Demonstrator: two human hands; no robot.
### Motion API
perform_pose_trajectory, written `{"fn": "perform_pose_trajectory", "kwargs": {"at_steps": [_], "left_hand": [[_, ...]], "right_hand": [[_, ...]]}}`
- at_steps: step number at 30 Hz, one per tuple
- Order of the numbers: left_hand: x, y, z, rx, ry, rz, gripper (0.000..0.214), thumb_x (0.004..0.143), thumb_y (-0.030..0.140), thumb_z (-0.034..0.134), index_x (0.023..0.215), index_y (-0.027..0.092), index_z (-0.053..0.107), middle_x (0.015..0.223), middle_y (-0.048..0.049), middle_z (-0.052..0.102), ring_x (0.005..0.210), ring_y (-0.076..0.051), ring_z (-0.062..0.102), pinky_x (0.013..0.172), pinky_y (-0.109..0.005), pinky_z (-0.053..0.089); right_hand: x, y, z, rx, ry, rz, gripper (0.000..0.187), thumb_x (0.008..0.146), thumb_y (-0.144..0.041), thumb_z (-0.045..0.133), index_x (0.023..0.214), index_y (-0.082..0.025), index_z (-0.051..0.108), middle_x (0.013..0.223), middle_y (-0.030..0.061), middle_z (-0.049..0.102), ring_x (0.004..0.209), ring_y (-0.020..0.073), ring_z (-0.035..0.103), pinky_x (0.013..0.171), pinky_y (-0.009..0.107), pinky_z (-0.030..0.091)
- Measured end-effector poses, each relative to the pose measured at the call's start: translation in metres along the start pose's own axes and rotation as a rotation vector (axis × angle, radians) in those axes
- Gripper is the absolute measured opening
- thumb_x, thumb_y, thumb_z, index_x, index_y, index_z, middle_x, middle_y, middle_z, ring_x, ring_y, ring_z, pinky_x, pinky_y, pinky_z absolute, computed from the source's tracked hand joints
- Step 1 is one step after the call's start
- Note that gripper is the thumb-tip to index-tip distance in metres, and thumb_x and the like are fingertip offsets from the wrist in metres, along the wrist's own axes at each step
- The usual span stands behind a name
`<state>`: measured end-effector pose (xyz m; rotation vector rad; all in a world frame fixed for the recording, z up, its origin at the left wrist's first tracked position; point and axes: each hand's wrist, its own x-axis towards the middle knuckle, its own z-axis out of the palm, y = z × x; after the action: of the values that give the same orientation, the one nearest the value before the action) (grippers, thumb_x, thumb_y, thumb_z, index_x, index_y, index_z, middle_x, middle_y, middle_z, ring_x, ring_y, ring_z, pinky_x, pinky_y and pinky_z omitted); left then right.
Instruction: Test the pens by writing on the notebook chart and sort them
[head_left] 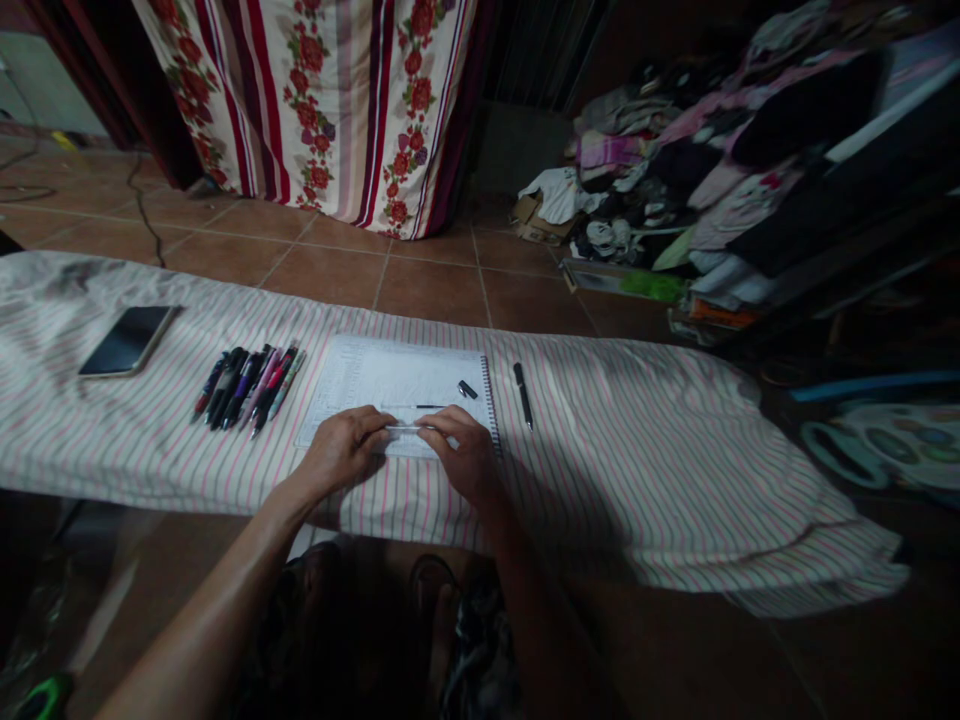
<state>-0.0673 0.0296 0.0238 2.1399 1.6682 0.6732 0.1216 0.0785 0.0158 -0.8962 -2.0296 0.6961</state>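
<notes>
Over the lower part of a spiral notebook (367,365), my two hands hold a thin, clear pen barrel (406,427) level between them. My left hand (346,443) pinches its left end, and the fingers of my right hand (466,452) close on its right end. Just above the barrel, a slim ink refill (427,406) with a dark section lies across the page. A small black pen cap (466,389) rests near the spiral binding. To the right of the notebook, a black pen (523,396) lies on the striped cloth (600,440).
Several pens (244,388) lie side by side left of the notebook. Farther left is a smartphone (129,340). Beyond the cloth-covered surface are floor tiles (330,272), a floral curtain (311,110) and a heap of clothes (675,170). A pale blue plastic object (892,435) stands at right.
</notes>
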Motion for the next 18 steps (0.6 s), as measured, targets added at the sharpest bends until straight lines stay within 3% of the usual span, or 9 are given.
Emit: {"fn": "perform_pose_trajectory", "kwargs": {"at_steps": [8, 18], "left_hand": [[-0.0005, 0.0052, -0.0031, 0.268, 0.021, 0.075, 0.029, 0.088, 0.025, 0.036, 0.102, 0.017, 0.061, 0.083, -0.0059, 0.062, 0.075, -0.018, 0.056, 0.069, -0.03, 0.042], [-0.0009, 0.0057, -0.0004, 0.193, 0.059, 0.048, 0.03, 0.088, 0.025, 0.036, 0.101, 0.015, 0.061, 0.083, -0.0078, 0.062, 0.079, -0.02, 0.056, 0.07, -0.032, 0.044]], "right_hand": [[-0.0002, -0.0059, 0.0016, -0.171, -0.073, 0.076, 0.014, 0.082, -0.022, 0.054, 0.072, -0.018, 0.063, 0.068, 0.0014, 0.058, 0.063, 0.0129, 0.053, 0.061, 0.025, 0.039], [0.0, -0.0058, 0.0007, -0.187, -0.089, 0.046, 0.019, 0.084, -0.024, 0.048, 0.07, -0.019, 0.059, 0.067, 0.0014, 0.057, 0.066, 0.0139, 0.053, 0.062, 0.025, 0.037]]}}
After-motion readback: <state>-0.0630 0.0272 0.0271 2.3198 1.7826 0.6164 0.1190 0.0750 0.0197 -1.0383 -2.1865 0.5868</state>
